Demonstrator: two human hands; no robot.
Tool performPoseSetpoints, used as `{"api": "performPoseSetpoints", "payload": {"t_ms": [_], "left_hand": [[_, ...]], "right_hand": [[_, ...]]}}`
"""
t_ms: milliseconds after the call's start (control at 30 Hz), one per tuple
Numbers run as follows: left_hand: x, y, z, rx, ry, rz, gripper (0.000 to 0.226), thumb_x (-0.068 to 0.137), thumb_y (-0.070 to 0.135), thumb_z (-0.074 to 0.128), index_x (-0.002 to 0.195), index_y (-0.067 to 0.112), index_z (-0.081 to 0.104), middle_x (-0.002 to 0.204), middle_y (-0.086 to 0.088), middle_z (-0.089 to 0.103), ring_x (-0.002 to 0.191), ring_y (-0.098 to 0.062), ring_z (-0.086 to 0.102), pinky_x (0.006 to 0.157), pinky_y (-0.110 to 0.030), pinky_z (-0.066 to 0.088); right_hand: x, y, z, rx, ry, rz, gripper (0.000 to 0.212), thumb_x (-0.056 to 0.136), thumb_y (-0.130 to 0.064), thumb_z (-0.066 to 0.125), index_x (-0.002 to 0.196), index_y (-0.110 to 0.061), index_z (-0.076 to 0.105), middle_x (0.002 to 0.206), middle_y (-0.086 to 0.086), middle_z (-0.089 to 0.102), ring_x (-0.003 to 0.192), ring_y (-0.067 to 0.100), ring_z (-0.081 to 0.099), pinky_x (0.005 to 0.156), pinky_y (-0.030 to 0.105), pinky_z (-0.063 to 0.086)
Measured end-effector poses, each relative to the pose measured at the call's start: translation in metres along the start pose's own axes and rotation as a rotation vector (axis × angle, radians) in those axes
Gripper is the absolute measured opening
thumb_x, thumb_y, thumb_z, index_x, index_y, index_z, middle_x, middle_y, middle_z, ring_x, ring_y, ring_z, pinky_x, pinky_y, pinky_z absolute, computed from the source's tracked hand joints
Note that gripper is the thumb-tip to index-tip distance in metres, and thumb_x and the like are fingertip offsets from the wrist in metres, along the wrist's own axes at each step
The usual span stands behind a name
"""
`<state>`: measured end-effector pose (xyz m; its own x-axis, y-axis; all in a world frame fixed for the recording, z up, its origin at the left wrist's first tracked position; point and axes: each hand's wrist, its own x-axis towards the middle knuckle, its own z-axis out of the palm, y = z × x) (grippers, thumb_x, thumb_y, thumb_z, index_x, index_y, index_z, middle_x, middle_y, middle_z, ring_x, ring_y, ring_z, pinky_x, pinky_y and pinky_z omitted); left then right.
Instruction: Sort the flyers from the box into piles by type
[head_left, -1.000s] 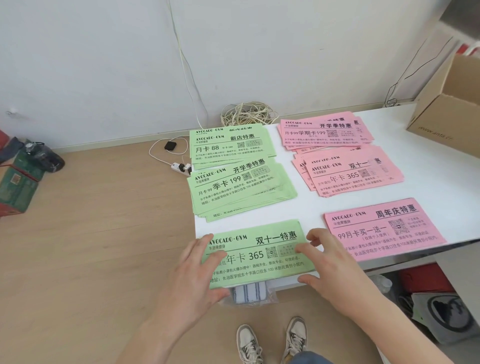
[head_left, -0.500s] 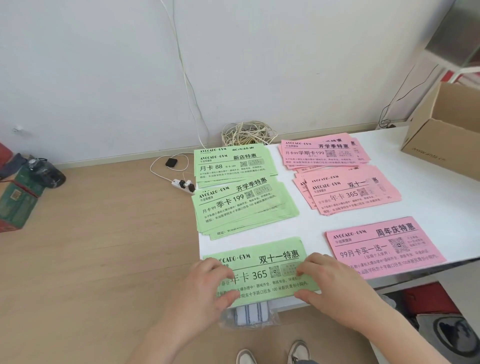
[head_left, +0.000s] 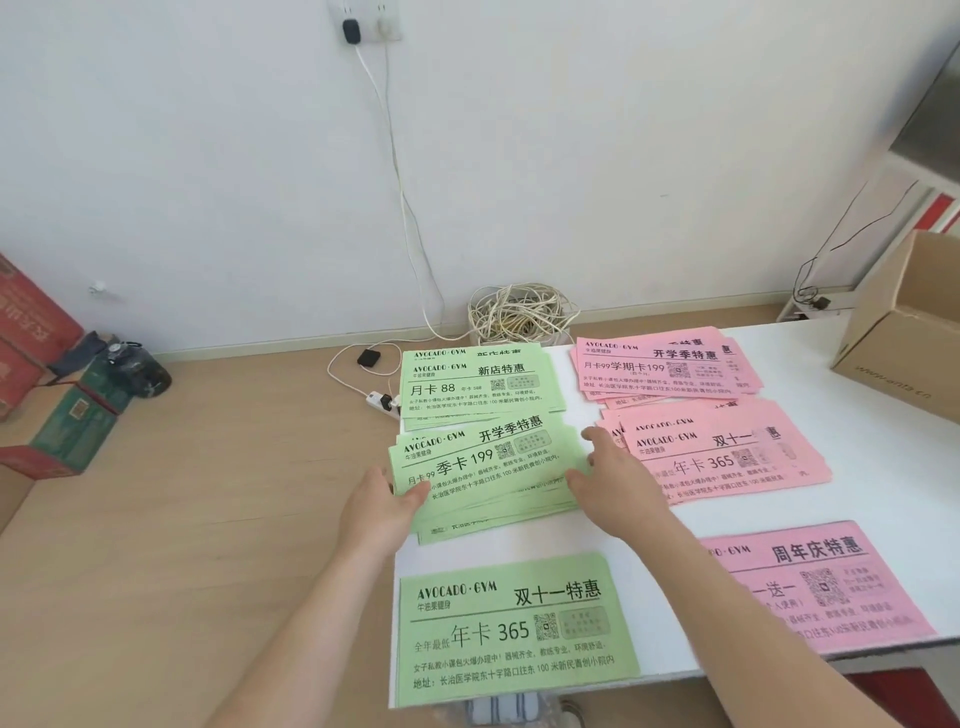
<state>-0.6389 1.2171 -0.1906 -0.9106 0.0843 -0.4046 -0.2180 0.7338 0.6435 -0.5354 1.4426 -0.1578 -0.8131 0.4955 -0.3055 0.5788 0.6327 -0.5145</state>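
Note:
Three green flyer piles lie along the left of the white table (head_left: 862, 501): a far pile (head_left: 478, 387), a fanned middle pile (head_left: 493, 467) and a single near flyer (head_left: 514, 629). Pink piles lie to the right: a far one (head_left: 670, 366), a middle one (head_left: 727, 457) and a near one (head_left: 831, 587). My left hand (head_left: 382, 506) holds the middle green pile's left edge, thumb on top, fingers hidden beneath. At that pile's right edge rests my right hand (head_left: 618, 478), its fingers straight. The cardboard box (head_left: 904, 332) stands at the far right.
A coil of white cable (head_left: 519, 312) sits by the wall behind the table. A power strip (head_left: 382, 402) and cords lie on the wooden floor to the left. Red and green cartons (head_left: 47, 395) stand at the far left. The table's front edge is near me.
Both hands have let go of the near green flyer and moved away from me to the middle green pile. The camera has tilted up, showing more wall.

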Motion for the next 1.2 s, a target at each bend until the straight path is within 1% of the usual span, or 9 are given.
{"api": "performPoseSetpoints", "payload": {"t_ms": [167, 267, 367, 667, 767, 867, 967, 1067, 1200], "left_hand": [[-0.008, -0.008, 0.001, -0.062, 0.066, -0.013, 0.026, 0.084, 0.017, 0.069, 0.108, 0.016, 0.06, 0.105, 0.001, 0.068, 0.095, -0.021, 0.062, 0.079, -0.033, 0.048], [-0.011, -0.012, -0.003, -0.142, 0.09, -0.068, 0.036, 0.082, 0.008, 0.069, 0.112, 0.014, 0.051, 0.103, 0.001, 0.061, 0.097, -0.022, 0.059, 0.081, -0.034, 0.047], [-0.011, -0.012, -0.006, -0.25, 0.078, -0.121, 0.04, 0.081, -0.002, 0.068, 0.11, 0.016, 0.048, 0.101, 0.0, 0.058, 0.095, -0.021, 0.057, 0.075, -0.031, 0.045], [-0.024, -0.007, -0.005, -0.204, 0.188, 0.075, 0.039, 0.082, -0.002, 0.064, 0.103, 0.028, 0.051, 0.097, 0.007, 0.061, 0.089, -0.016, 0.06, 0.072, -0.028, 0.044], [-0.027, -0.003, -0.008, -0.269, 0.14, 0.104, 0.036, 0.084, -0.005, 0.061, 0.099, 0.027, 0.054, 0.095, 0.007, 0.064, 0.085, -0.012, 0.063, 0.065, -0.025, 0.047], [-0.032, 0.004, -0.014, -0.446, 0.118, 0.126, 0.038, 0.083, -0.01, 0.06, 0.103, 0.022, 0.058, 0.09, 0.011, 0.068, 0.083, -0.002, 0.064, 0.064, -0.019, 0.049], [-0.037, 0.011, -0.019, -0.534, 0.106, 0.209, 0.035, 0.083, -0.012, 0.06, 0.098, 0.019, 0.061, 0.083, 0.015, 0.07, 0.077, 0.004, 0.066, 0.063, -0.011, 0.05], [-0.038, 0.019, -0.022, -0.582, 0.102, 0.312, 0.028, 0.083, -0.011, 0.062, 0.104, 0.008, 0.064, 0.093, 0.006, 0.072, 0.085, -0.005, 0.069, 0.068, -0.012, 0.051], [-0.03, 0.019, -0.013, -0.61, 0.029, 0.309, 0.037, 0.078, -0.014, 0.066, 0.108, 0.007, 0.059, 0.099, -0.003, 0.071, 0.088, -0.01, 0.069, 0.068, -0.017, 0.053]], "right_hand": [[-0.001, 0.001, 0.015, 0.096, -0.007, -0.042, 0.048, 0.092, -0.019, 0.054, 0.138, -0.017, 0.038, 0.114, 0.004, 0.06, 0.106, 0.025, 0.057, 0.087, 0.036, 0.047], [0.001, 0.003, 0.016, 0.277, -0.037, 0.011, 0.046, 0.089, -0.015, 0.057, 0.133, -0.018, 0.045, 0.097, -0.007, 0.057, 0.092, 0.018, 0.059, 0.078, 0.031, 0.046], [0.006, 0.002, 0.019, 0.276, -0.05, 0.007, 0.047, 0.088, -0.015, 0.059, 0.133, -0.017, 0.047, 0.088, -0.011, 0.055, 0.085, 0.016, 0.057, 0.073, 0.027, 0.045], [0.018, 0.001, 0.025, 0.071, -0.091, -0.005, 0.05, 0.084, -0.021, 0.066, 0.13, -0.015, 0.049, 0.099, -0.001, 0.062, 0.093, 0.02, 0.055, 0.075, 0.029, 0.043], [0.02, 0.002, 0.025, 0.175, -0.088, 0.014, 0.053, 0.083, -0.019, 0.067, 0.132, -0.015, 0.048, 0.106, 0.002, 0.062, 0.093, 0.02, 0.058, 0.074, 0.028, 0.043], [0.019, 0.005, 0.017, 0.411, -0.044, 0.025, 0.064, 0.082, -0.014, 0.07, 0.139, -0.016, 0.039, 0.124, 0.005, 0.054, 0.111, 0.023, 0.054, 0.087, 0.037, 0.047], [0.014, 0.005, -0.002, 0.721, -0.05, -0.063, 0.053, 0.083, -0.001, 0.067, 0.129, -0.02, 0.048, 0.106, 0.003, 0.07, 0.097, 0.026, 0.063, 0.079, 0.039, 0.05], [0.008, 0.003, -0.016, 0.706, 0.109, -0.24, 0.04, 0.085, 0.003, 0.061, 0.115, -0.022, 0.057, 0.085, -0.001, 0.074, 0.083, 0.026, 0.066, 0.077, 0.037, 0.051], [0.0, 0.012, -0.008, 0.616, 0.162, -0.292, 0.043, 0.086, 0.0, 0.06, 0.119, -0.027, 0.053, 0.092, -0.008, 0.071, 0.088, 0.009, 0.067, 0.079, 0.027, 0.052]]}}
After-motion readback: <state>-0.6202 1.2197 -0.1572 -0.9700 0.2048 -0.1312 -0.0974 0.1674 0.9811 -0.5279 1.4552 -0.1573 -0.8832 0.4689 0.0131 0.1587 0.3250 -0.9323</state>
